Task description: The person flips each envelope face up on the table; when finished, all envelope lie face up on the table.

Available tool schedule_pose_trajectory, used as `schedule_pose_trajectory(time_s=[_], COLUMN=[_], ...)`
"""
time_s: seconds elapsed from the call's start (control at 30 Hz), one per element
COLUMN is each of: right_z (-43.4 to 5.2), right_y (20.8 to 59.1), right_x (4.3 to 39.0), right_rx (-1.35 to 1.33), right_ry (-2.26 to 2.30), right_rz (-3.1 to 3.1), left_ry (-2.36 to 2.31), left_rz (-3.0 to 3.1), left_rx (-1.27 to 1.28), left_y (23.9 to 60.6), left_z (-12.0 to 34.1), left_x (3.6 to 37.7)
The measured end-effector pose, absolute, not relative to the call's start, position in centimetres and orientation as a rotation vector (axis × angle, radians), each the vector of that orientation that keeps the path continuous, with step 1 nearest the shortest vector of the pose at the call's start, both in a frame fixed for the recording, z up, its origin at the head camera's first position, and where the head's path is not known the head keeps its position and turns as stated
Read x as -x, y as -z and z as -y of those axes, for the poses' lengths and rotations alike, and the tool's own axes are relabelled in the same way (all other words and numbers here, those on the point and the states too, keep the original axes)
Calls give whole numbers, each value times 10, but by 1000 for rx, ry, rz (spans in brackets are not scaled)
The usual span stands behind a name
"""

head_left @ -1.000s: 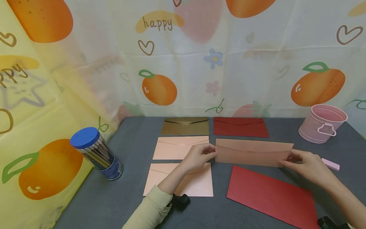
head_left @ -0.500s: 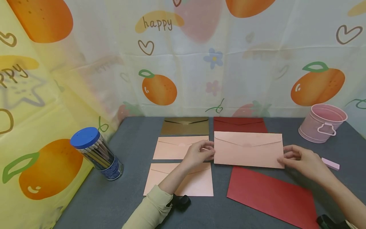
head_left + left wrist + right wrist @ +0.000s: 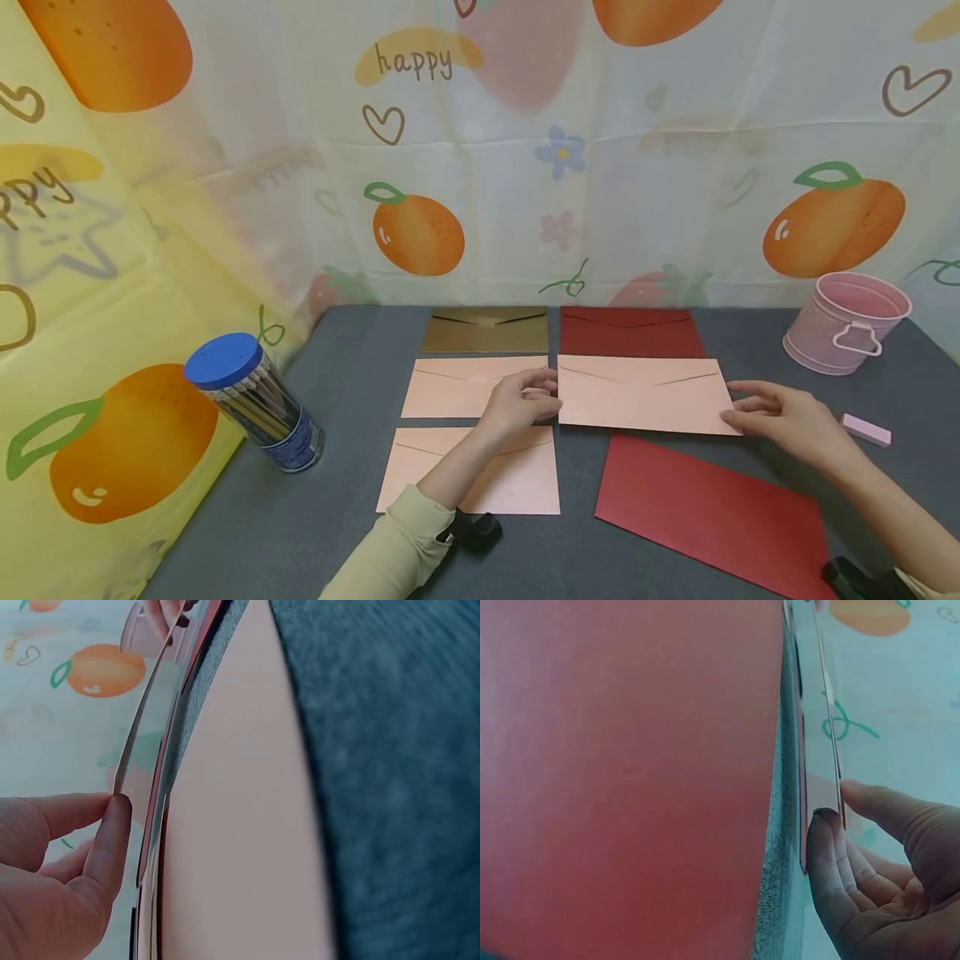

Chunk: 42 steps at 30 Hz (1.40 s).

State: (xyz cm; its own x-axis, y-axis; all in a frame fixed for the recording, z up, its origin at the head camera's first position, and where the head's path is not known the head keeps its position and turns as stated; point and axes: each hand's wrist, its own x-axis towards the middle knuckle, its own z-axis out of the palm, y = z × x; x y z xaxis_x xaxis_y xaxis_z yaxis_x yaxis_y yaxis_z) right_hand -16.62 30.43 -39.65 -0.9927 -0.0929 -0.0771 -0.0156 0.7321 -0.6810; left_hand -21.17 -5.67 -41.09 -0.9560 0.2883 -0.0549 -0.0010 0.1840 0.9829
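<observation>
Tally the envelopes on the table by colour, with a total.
Pink envelopes: 3, one held at both ends, two lying at left
Red envelopes: 2
Gold envelope: 1
Total: 6

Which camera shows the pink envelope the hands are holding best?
The head view: the whole pink envelope shows, flap side up, between the left hand and right hand. Both wrist views show only its thin edge by the fingertips.
</observation>
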Motion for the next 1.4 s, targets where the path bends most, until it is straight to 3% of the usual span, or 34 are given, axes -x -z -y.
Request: schedule_pose_trajectory(time_s=[0.7,1.4], right_z=[-306,-304], right_y=[406,409], right_x=[170,180], right_rx=[188,200], right_ry=[1234,1019], right_rz=[-2684,-2791], left_ry=[-1619,-1490], left_rz=[-2364,-2400], left_rx=[-364,-454], left_y=[413,410], left_z=[54,51], left_x=[209,207])
